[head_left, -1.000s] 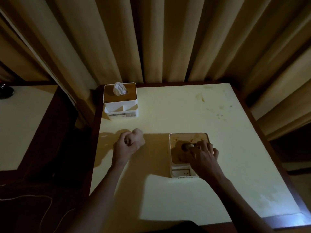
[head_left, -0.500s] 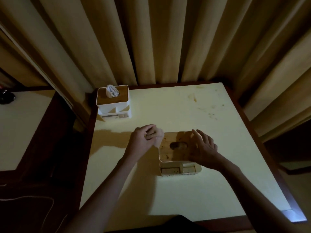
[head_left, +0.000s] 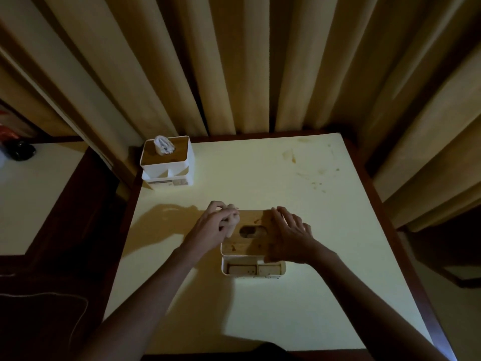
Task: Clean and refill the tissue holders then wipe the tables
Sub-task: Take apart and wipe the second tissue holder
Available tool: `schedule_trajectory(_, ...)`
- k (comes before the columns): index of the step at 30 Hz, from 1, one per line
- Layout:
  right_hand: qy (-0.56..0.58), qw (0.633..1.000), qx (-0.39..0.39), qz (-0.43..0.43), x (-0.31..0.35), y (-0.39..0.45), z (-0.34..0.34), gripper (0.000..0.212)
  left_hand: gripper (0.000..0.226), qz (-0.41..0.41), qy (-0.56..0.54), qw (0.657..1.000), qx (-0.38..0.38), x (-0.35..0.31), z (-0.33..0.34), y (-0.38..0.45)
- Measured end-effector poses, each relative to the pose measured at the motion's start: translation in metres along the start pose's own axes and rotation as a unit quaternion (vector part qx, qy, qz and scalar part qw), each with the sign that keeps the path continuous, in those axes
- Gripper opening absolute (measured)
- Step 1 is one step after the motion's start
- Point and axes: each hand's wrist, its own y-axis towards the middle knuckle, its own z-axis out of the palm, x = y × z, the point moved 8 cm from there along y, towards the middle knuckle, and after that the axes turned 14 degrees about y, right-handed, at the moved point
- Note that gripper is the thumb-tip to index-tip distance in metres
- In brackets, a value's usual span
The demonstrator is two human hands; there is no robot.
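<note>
White plastic tissue holder with a stained wooden lid point(head_left: 244, 243) sits centre frame on the pale yellow square table with dark wood edging point(head_left: 299, 308). Long axis runs left-right; low front tray with two compartments point(head_left: 253, 269) faces the bottom of the frame, lid's oval slot point(head_left: 252, 231) faces up. Brown specks on lid and in tray. Left hand point(head_left: 217, 226) at the holder's upper-left corner, fingers curled shut around a small pale crumpled wad point(head_left: 232, 222), probably cloth or tissue. Right hand point(head_left: 287, 237) lies flat over the lid's right side, fingers spread and extended toward frame top, thumb at the front-right edge; not clamped on anything. Second white holder with wooden lid point(head_left: 168, 162) stands in the table's upper-left corner, same orientation, white tissue point(head_left: 164, 145) poking up from its slot. Brownish stains point(head_left: 292, 156) on table upper right. Beige pleated curtains point(head_left: 234, 61) behind.
</note>
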Motion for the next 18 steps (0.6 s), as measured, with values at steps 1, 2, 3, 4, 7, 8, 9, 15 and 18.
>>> schedule_trajectory(1,-0.001,1.000,0.000,-0.002,0.000,0.000,0.000,0.132,0.038,0.001,-0.004,1.000,0.003,-0.002,0.000,-0.001)
schedule_trajectory(2,0.000,1.000,-0.001,-0.006,0.000,0.000,0.000,0.132,0.035,0.005,-0.006,1.000,0.003,-0.004,0.000,-0.003)
schedule_trajectory(3,0.002,1.000,-0.002,-0.009,0.000,0.000,0.000,0.132,0.032,0.010,-0.004,1.000,-0.003,-0.006,-0.001,-0.003)
schedule_trajectory(4,0.004,1.000,-0.002,-0.011,0.000,-0.001,-0.001,0.131,0.029,0.013,-0.007,1.000,-0.008,-0.008,-0.001,-0.004)
schedule_trajectory(7,0.004,1.000,-0.004,-0.018,-0.001,-0.001,-0.001,0.131,0.023,0.000,-0.025,0.999,-0.023,-0.011,0.000,-0.007)
schedule_trajectory(8,0.000,1.000,-0.007,-0.020,-0.001,0.000,-0.002,0.132,0.021,-0.012,-0.027,0.999,-0.032,-0.010,0.001,-0.007)
schedule_trajectory(9,-0.004,1.000,-0.009,-0.021,-0.001,0.000,-0.003,0.132,0.020,-0.022,-0.016,0.999,-0.043,-0.007,0.002,-0.006)
schedule_trajectory(15,-0.018,1.000,-0.006,-0.020,0.000,0.003,-0.004,0.136,0.025,-0.039,0.000,0.997,-0.070,-0.002,0.001,0.010)
schedule_trajectory(18,-0.039,0.999,-0.005,-0.021,0.002,0.002,-0.007,0.136,0.024,-0.004,-0.005,0.998,-0.059,-0.004,0.004,0.019)
